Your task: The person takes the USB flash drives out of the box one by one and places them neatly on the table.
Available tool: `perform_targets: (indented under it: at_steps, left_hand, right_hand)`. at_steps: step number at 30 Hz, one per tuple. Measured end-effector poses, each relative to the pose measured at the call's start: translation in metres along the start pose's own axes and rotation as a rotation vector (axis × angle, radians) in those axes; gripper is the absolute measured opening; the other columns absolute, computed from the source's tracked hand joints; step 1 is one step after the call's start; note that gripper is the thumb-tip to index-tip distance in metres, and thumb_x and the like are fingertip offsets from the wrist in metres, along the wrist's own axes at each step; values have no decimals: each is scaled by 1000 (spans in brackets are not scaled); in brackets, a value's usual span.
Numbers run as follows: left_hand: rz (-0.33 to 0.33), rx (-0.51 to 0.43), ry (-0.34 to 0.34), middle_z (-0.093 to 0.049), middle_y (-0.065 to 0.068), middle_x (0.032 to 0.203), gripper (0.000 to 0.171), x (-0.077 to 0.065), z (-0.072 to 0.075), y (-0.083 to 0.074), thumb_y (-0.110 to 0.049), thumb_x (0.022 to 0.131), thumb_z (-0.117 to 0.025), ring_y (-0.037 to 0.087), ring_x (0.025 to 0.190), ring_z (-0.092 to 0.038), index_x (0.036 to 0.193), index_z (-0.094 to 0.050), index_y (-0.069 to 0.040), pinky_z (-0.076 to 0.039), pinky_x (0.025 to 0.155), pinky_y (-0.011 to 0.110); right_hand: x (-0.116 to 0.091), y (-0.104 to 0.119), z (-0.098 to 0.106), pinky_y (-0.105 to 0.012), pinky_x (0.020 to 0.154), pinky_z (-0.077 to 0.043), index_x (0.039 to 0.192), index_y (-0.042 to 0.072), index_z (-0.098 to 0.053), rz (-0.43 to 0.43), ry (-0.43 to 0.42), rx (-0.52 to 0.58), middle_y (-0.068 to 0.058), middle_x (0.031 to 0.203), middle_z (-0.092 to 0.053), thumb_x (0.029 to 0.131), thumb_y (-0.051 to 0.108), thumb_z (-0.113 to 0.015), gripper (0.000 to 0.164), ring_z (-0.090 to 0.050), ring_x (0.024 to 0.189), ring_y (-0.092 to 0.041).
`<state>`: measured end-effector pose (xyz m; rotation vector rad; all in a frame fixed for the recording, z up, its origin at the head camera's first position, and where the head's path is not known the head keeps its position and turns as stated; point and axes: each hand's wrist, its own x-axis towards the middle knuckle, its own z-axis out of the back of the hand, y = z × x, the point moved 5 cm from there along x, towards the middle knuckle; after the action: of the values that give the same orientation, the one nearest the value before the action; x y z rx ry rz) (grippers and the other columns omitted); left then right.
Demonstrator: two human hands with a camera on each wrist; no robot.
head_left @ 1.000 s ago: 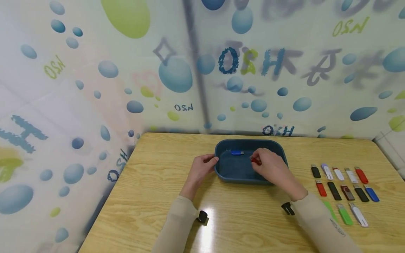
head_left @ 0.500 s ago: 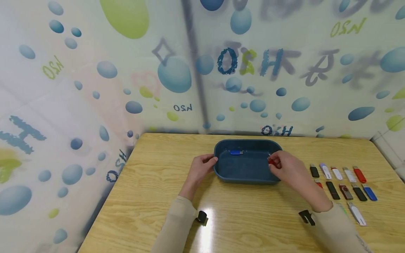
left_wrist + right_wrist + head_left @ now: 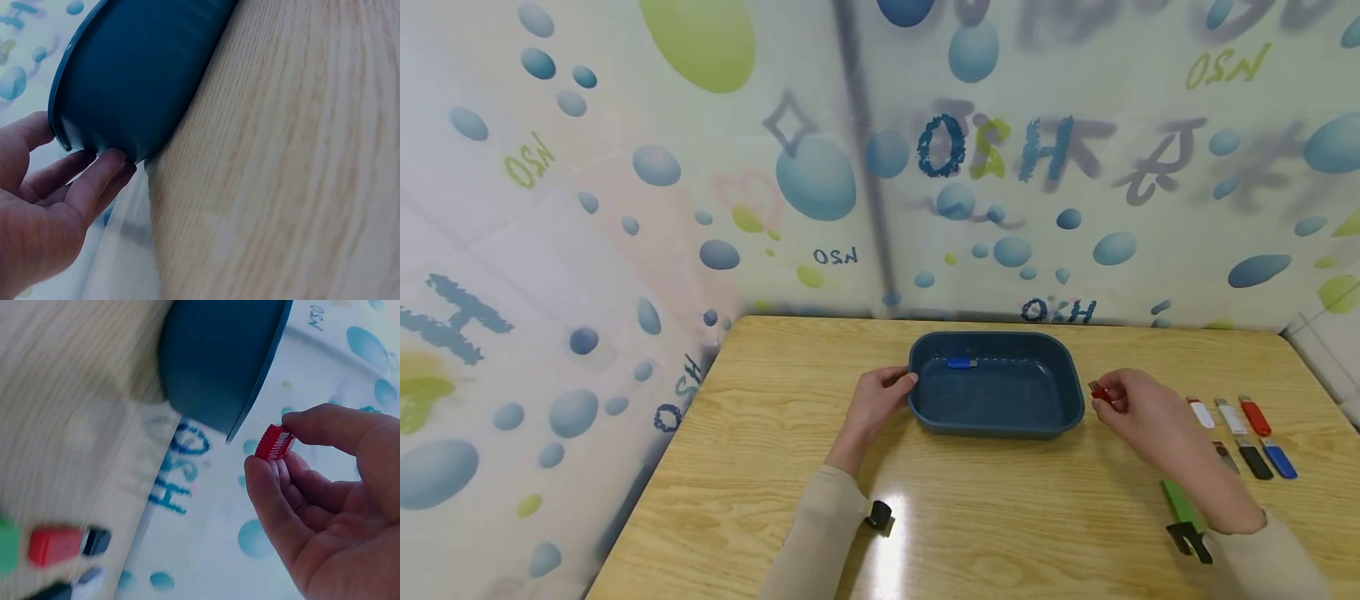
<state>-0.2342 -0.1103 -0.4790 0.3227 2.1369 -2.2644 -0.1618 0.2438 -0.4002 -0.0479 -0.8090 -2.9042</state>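
My left hand (image 3: 880, 396) holds the left end of a dark blue plastic tray (image 3: 996, 432), thumb at the rim and fingers against the outer wall, as the left wrist view of the tray (image 3: 144, 69) shows. Just outside the tray's right end, my right hand (image 3: 1150, 417) pinches a small red USB stick (image 3: 1100, 392) between thumb and fingertips. The right wrist view shows ridges on this red USB stick (image 3: 273, 442), held apart from the tray wall (image 3: 219, 356). Inside the tray, a blue USB stick (image 3: 959, 363) lies near the back left.
Several USB sticks lie in rows at the right of the wooden table (image 3: 790, 400), among them a red one (image 3: 1255, 417), a blue one (image 3: 1280, 460) and a black one (image 3: 1256, 460). My right forearm hides others. A patterned curtain (image 3: 820, 275) hangs behind the table.
My right hand has moved right with the red USB stick, from over the tray's inside to beyond its right end. The left hand and the tray have stayed in place.
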Motion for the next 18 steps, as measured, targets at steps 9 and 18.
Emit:
perform_targets:
  at_steps: [9, 18]
  left_hand:
    - [-8, -15, 4, -66, 26, 126, 40, -1, 0, -2, -12, 104, -63, 32, 111, -68, 136, -61, 11, -61, 92, 37]
    - [-3, -23, 9, -66, 27, 126, 39, -1, -1, -1, -11, 103, -64, 31, 110, -69, 135, -61, 11, -61, 91, 36]
  right_hand:
    - [-19, -38, 18, -35, 62, -54, 116, -13, -62, -68, 39, -15, -16, 95, -69, 97, 13, -70, 34, -66, 83, -29]
    - [-39, -75, 29, -40, 61, -54, 111, -15, -61, -155, 28, -64, -15, 91, -68, 97, 15, -68, 34, -65, 80, -30]
